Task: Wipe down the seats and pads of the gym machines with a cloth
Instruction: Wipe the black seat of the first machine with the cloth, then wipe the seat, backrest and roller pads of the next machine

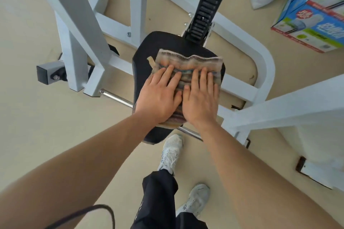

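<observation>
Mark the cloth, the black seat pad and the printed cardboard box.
cloth (188, 62): head view, on its bare striped strip near the far edge.
seat pad (147, 55): head view, on the bare black top left of the cloth.
cardboard box (314, 22): head view, on its printed face.

Black padded seat (146, 55) — striped cloth (188, 61) flat across its top

A single wide-angle camera is riding on the person's head, looking steeply down and slightly forward. It is sitting near the black seat (149, 46), which is filling the centre. Both forearms are running up from the bottom corners to the left hand (158, 96) and right hand (201, 102). The white shoes (170, 152) and beige floor (37, 117) are showing below, and the white machine frame (78, 24) is bowing toward the borders.
</observation>
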`<state>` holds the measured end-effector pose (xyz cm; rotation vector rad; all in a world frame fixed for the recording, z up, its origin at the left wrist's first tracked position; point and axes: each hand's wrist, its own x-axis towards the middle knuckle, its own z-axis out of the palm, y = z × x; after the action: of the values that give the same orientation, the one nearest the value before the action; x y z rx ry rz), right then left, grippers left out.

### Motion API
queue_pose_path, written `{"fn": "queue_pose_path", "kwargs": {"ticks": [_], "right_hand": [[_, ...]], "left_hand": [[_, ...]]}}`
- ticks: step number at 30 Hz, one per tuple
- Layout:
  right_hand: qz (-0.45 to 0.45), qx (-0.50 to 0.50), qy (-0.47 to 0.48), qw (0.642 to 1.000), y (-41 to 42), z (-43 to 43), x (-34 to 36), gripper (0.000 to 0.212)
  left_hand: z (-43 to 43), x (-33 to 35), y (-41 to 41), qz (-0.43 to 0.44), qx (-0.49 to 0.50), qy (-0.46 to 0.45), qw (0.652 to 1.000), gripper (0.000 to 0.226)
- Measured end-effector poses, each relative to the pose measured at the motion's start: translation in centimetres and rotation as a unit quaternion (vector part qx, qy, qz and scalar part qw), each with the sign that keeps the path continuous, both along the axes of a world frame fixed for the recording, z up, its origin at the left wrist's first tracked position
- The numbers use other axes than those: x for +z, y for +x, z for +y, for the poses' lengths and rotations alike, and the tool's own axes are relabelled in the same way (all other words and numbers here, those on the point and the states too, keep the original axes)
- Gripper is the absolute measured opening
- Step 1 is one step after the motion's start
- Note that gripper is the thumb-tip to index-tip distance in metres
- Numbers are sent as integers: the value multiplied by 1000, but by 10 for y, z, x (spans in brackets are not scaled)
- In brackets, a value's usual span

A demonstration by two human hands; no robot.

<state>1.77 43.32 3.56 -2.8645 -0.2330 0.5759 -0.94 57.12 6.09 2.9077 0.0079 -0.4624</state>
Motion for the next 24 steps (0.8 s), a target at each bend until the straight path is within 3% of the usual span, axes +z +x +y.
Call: {"fn": "queue_pose_path", "kwargs": {"ticks": [4, 6, 9, 11, 13, 17, 21, 24], "right_hand": [[38, 60, 71, 995, -50, 6, 30, 56], [61, 50, 129, 989, -59, 9, 49, 43], [152, 15, 186, 971, -63, 5, 87, 24], [287, -36, 201, 936, -68, -10, 119, 18], [359, -54, 211, 908, -73, -34, 153, 9], [354, -39, 203, 912, -81, -84, 235, 25], [359, -40, 215, 907, -96, -132, 309, 34], [324, -53, 264, 907, -120, -160, 361, 41]], "left_hand": [[3, 29, -48, -29, 26, 26, 999, 35], [-1, 47, -57, 42, 75, -9, 996, 35], [-7, 89, -54, 197, 212, -80, 954, 54], [-12, 122, -57, 265, 189, -79, 942, 41], [-20, 157, -64, 306, 118, -67, 942, 16], [-43, 230, -83, 348, 66, -120, 928, 6], [-74, 304, -103, 336, 33, -184, 923, 24], [-100, 356, -126, 318, 28, -250, 914, 18]]}}
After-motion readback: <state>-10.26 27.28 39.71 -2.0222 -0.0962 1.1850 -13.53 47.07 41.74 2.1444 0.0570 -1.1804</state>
